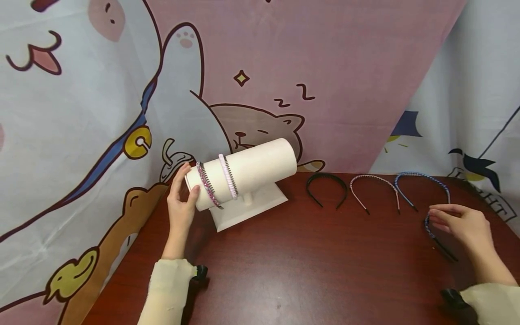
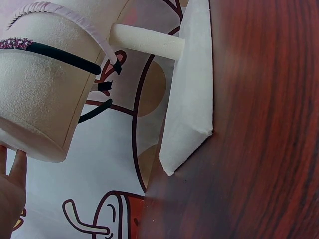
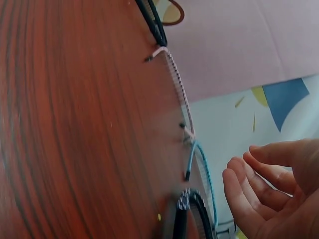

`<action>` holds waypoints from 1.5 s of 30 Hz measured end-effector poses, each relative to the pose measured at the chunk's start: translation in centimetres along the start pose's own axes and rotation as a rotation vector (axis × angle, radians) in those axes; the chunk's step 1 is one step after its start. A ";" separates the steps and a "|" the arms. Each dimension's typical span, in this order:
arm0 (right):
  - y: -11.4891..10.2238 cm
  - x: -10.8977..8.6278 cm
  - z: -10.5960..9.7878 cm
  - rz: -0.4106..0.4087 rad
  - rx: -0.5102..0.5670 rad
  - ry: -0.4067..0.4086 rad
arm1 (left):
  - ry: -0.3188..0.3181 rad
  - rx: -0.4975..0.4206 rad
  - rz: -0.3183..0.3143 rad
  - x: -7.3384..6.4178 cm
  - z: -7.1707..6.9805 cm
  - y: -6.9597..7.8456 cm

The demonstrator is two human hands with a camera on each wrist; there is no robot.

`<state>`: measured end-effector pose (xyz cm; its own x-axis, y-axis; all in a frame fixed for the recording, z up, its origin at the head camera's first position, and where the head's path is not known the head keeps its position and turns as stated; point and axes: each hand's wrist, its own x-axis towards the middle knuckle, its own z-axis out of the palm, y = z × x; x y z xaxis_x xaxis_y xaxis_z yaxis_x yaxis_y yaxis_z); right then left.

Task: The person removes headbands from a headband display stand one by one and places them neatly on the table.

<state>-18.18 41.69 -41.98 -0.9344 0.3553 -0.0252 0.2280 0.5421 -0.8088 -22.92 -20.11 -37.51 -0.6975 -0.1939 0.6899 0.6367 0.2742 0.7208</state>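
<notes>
My left hand (image 1: 180,211) touches the near left end of a white padded roll on a display stand (image 1: 260,164), thumb and fingers spread. In the left wrist view its fingertips rest against the roll's flat end. Two headbands sit around the roll: one with pinkish stones (image 1: 206,181) and a pale lilac one (image 1: 227,176). At the far right, my right hand (image 1: 468,225) hovers beside a dark headband with bluish sparkle (image 1: 429,228), partly hidden by the hand. The right wrist view shows loosely curved fingers (image 3: 241,196) apart from that headband, holding nothing.
Along the back edge of the brown wooden table (image 1: 308,266) lie a black headband (image 1: 326,175), a pink headband (image 1: 374,177) and a blue headband (image 1: 424,174). Behind them hangs a cartoon-printed cloth (image 1: 345,67), close to the stand's back and left side.
</notes>
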 end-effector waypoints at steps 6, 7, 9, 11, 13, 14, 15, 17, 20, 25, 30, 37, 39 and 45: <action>-1.1 -0.1 1.2 -0.048 0.120 -0.049 | -0.002 -0.001 -0.003 0.0 0.0 0.0; -1.3 -0.1 1.5 -0.053 0.137 -0.052 | -0.002 0.000 -0.003 0.0 0.0 0.0; -1.8 -0.1 2.0 -0.066 0.177 -0.059 | -0.001 -0.003 -0.001 0.0 0.0 0.0; -2.1 -0.2 2.5 -0.079 0.202 -0.065 | 0.000 -0.001 0.001 0.0 0.0 -0.1; -2.5 -0.2 3.0 -0.087 0.244 -0.076 | -0.001 -0.005 0.001 0.0 0.0 -0.1; -2.7 -0.2 3.2 -0.092 0.269 -0.084 | -0.001 -0.007 0.000 0.0 0.0 -0.1; -2.9 -0.2 3.5 -0.100 0.290 -0.092 | -0.001 -0.008 -0.001 0.0 0.0 -0.1; -3.3 -0.2 4.1 -0.109 0.333 -0.106 | -0.002 -0.012 -0.005 0.0 0.0 -0.1; -3.9 -0.2 5.0 -0.133 0.364 -0.120 | -0.002 -0.014 -0.012 0.0 0.0 -0.1; -5.1 -0.2 6.6 -0.159 0.395 -0.130 | 0.001 -0.008 -0.013 0.0 0.0 -0.1; -6.3 -0.3 8.4 -0.182 0.416 -0.125 | -0.001 -0.008 -0.008 0.0 0.0 0.0; -8.9 -0.7 11.3 -0.213 0.370 -0.112 | 0.000 -0.009 -0.009 -0.1 0.0 -0.1; -9.7 -0.8 12.2 -0.223 0.351 -0.114 | 0.002 -0.011 -0.009 -0.1 0.0 -0.1; -12.0 -1.7 14.5 -0.257 0.319 -0.128 | 0.003 -0.011 -0.009 0.0 0.0 -0.1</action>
<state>-23.33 23.57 -40.78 -0.9809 0.1309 0.1439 -0.0936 0.3310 -0.9390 -23.04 -20.11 -37.60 -0.7025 -0.1991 0.6833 0.6337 0.2618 0.7279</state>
